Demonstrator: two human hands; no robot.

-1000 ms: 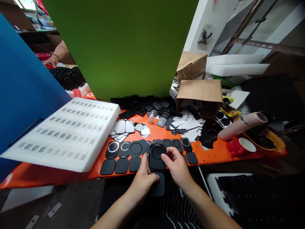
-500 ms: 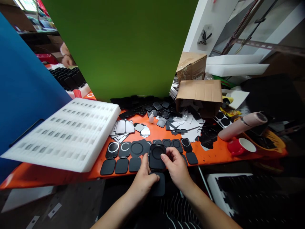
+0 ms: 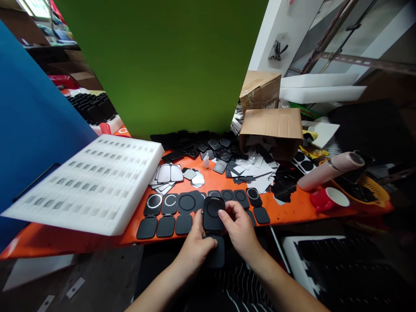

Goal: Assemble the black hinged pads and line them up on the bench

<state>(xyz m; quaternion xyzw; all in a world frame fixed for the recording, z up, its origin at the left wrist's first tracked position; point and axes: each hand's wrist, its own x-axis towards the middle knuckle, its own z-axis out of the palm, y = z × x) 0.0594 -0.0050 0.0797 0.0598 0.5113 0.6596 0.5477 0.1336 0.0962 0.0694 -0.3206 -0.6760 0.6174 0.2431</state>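
Observation:
A black folding charging pad (image 3: 213, 213), its two square panels hinged open, is held up in front of the table edge. My left hand (image 3: 196, 242) grips it from the left, thumb across the lower panel. At the upper panel's right edge, my right hand (image 3: 236, 222) pinches with thumb and fingertips; the panel's face bears a ring mark. Behind my hands lies a row of similar hinged pads (image 3: 166, 225), some with a bare silver ring or a meshed circle showing. The held pad and my hands partly cover that row.
A white foam tray (image 3: 130, 190) with rows of slots leans at left on the orange table (image 3: 276, 212). Loose black covers (image 3: 214, 145), white sheets (image 3: 258, 173) and a small dropper bottle (image 3: 206, 161) lie farther back. A red mug (image 3: 320, 199) and pink flask (image 3: 328, 171) stand right.
Both hands keep nearly the same hold on the pad, with only a slight shift left. Another person's arm at the upper left has gone out of view.

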